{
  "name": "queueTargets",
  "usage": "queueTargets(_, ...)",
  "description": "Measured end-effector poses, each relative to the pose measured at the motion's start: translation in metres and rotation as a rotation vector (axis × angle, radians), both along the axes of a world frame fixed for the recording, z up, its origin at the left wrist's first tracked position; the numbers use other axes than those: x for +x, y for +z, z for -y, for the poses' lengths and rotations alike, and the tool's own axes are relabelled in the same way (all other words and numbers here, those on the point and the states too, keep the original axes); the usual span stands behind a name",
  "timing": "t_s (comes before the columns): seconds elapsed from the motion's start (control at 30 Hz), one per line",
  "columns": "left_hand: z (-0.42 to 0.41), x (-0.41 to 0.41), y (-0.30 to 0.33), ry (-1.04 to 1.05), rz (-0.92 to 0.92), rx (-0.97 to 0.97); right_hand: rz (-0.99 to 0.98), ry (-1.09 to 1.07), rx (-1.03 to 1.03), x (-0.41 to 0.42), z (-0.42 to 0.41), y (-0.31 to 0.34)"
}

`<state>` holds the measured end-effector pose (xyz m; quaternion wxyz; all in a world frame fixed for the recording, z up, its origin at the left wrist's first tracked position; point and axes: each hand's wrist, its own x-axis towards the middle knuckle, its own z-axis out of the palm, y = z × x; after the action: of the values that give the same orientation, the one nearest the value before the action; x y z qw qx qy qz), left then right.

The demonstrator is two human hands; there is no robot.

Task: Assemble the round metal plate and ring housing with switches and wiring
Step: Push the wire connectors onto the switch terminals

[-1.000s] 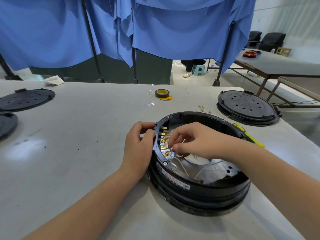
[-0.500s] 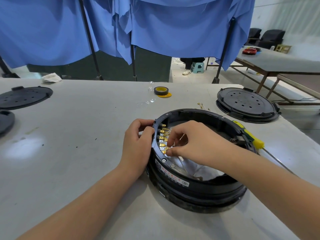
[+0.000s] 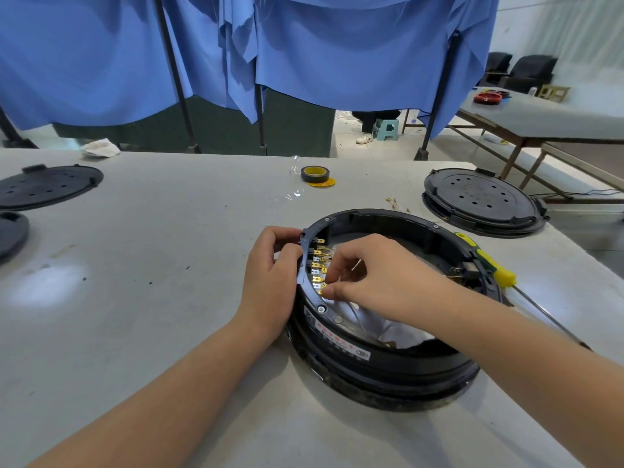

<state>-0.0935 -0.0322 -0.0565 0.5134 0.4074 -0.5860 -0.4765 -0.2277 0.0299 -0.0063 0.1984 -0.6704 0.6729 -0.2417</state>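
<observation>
The black ring housing (image 3: 388,349) sits on the grey table (image 3: 152,265), right of the middle and close to the person, its open side up. The left hand (image 3: 270,278) wraps the housing's left outer wall, fingers curled over the rim and the thumb pressed against the edge, holding it. The right hand (image 3: 374,275) reaches in from the right, over the opening, with its thumb and forefinger closed in a pinch on a small brass terminal at the lower end of the row of brass terminals (image 3: 319,265) that lines the inner left wall. Thin pale wires (image 3: 354,319) trail from there across the metal plate (image 3: 398,329) lying in the bottom of the housing; how they are routed under the hand cannot be told. A screwdriver with a yellow handle (image 3: 486,261) rests against the housing's right rim, its shaft running down to the table on the right. Beyond it lies a black round cover (image 3: 483,201) with holes, and another black cover (image 3: 47,187) lies at the far left. A roll of black tape (image 3: 314,173) stands near the table's far edge, in front of the blue curtains (image 3: 337,45)
</observation>
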Motion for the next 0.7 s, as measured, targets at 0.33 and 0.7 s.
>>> queueTargets(0.33, -0.0014, -0.0006, 0.0023, -0.014, -0.003, -0.014, 0.096, 0.013, 0.017, -0.0033, 0.0013, -0.0039)
queueTargets(0.7, -0.0017, -0.001, 0.0028, -0.01, 0.002, -0.016, 0.1, 0.009, 0.008, -0.0027, 0.0003, -0.0043)
